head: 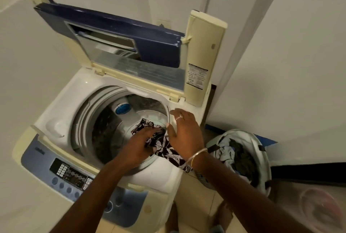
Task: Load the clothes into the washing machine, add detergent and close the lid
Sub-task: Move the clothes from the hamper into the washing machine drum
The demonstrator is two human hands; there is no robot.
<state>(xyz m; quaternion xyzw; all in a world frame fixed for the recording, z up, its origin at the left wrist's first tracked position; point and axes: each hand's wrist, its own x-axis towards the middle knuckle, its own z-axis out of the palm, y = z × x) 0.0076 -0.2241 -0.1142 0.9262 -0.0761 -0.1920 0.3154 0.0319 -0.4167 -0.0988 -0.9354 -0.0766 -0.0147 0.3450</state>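
A white top-loading washing machine (61, 113) stands with its blue lid (149, 45) folded up at the back. A black-and-white leaf-print garment (166, 148) hangs over the right rim of the drum (104, 124), partly inside. My left hand (138, 146) reaches into the drum and grips the garment's inner part. Above the drum's right rim my right hand (184, 129) hovers with fingers spread, just over the garment and holding nothing; it wears a ring and a bangle.
A white laundry basket (262, 150) with several more clothes sits on the floor right of the machine. A pink round tub (318, 208) lies at lower right. The control panel (71, 173) is at the machine's front. Walls close in on both sides.
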